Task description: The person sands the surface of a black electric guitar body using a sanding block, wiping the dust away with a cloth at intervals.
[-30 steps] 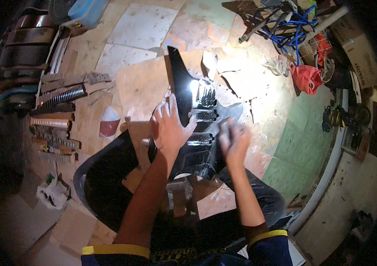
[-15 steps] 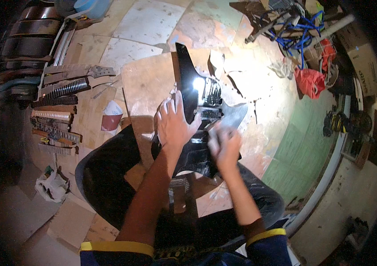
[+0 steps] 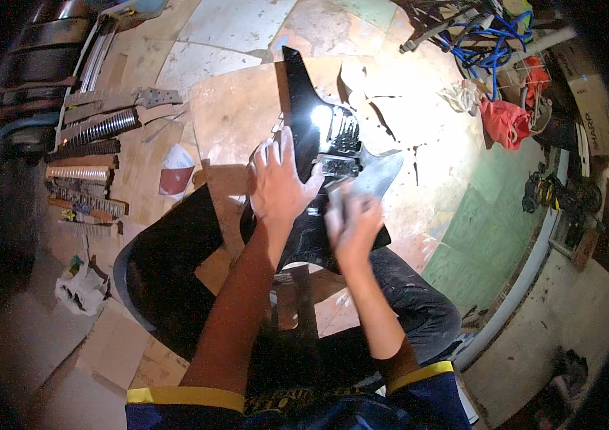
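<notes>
Nearest us, two dark sleeves point(image 3: 186, 398) with yellow cuffs, then bare forearms reaching out over folded legs point(image 3: 168, 265) in dark trousers. Between those legs we find the near end of the black guitar body point(image 3: 303, 132), perhaps propped there so the knees can keep it from sliding; whether it bears on the thighs, we can't tell. From there it runs out over a tan sheet point(image 3: 236, 115), its long horn pointing to the sheet's far edge. That sheet, we'd guess, is there to spare the glossy finish from the floor.

And look at the left hand point(image 3: 276, 183): open, fingers spread, laid along the body's left side, thumb toward the rectangular recess point(image 3: 339, 166). We read that as a steadying press. Over on the other side, the right hand point(image 3: 355, 226) is curled and blurred above the body's near half; whether it grips anything, we can't tell.

Just past the sheet's left edge sits a red-and-white piece point(image 3: 176, 172), and farther left fretted necks point(image 3: 100, 127) lie side by side, probably to stay sorted. Off beyond the sheet's right side, a crumpled red bag point(image 3: 504, 122), and farthest, tangled blue cords point(image 3: 494, 43).
</notes>
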Available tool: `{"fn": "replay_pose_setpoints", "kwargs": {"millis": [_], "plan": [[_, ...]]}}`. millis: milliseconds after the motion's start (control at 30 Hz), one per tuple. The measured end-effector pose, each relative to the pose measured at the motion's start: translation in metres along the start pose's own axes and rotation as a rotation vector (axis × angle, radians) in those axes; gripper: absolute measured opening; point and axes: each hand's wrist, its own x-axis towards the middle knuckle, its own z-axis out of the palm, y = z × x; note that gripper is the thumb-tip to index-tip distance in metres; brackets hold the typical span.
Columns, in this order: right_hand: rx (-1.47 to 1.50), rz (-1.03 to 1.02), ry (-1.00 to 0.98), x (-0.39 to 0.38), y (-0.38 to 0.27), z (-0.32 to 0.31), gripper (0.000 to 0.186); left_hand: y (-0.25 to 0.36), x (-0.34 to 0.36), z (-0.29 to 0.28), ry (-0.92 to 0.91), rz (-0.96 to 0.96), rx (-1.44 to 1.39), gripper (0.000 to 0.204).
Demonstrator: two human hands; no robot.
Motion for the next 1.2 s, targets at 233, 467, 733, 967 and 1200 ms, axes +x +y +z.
{"fn": "replay_pose_setpoints", "kwargs": {"millis": [233,467,733,967,1200], "plan": [[0.007,-0.034,-0.017,0.048,0.054,-0.016,0.041,0.008,0.000,0.008,0.061,0.040,0.009,0.090],[-0.135,-0.230,0.093,0.078,0.016,-0.036,0.041,-0.013,0.001,0.005,0.089,0.030,-0.042,0.090],[-0.263,-0.382,0.102,0.043,0.010,-0.030,0.036,-0.003,0.000,-0.001,0.049,-0.013,-0.004,0.092],[0.205,-0.068,0.022,-0.005,0.044,-0.019,0.042,0.005,0.003,-0.013,-0.105,0.033,-0.055,0.078],[-0.153,-0.350,0.062,0.043,-0.012,-0.026,0.046,-0.007,0.002,-0.003,0.027,0.337,-0.066,0.068]]}}
